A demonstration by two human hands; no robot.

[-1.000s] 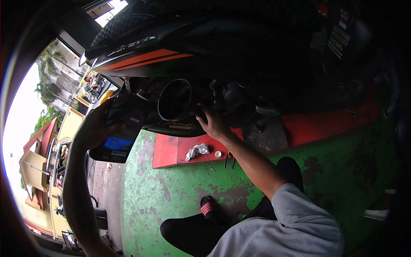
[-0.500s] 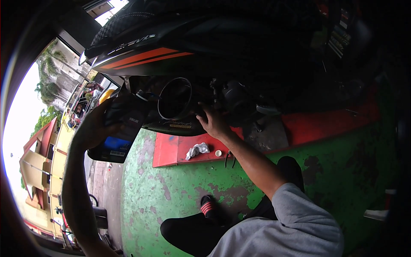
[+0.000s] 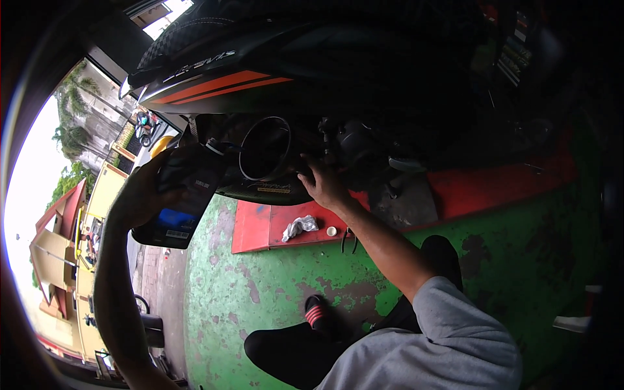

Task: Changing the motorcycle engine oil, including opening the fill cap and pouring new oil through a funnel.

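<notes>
Pouring seems in hand

Our left hand grasps the bottle, tilted toward the funnel just beside it; we cannot tell whether our right hand grips anything. The next move likely needs steady tilting.

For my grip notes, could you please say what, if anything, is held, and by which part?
The left hand holds the black bottle by its side; whether the right hand grips the round black vessel is too dark to tell.
</notes>
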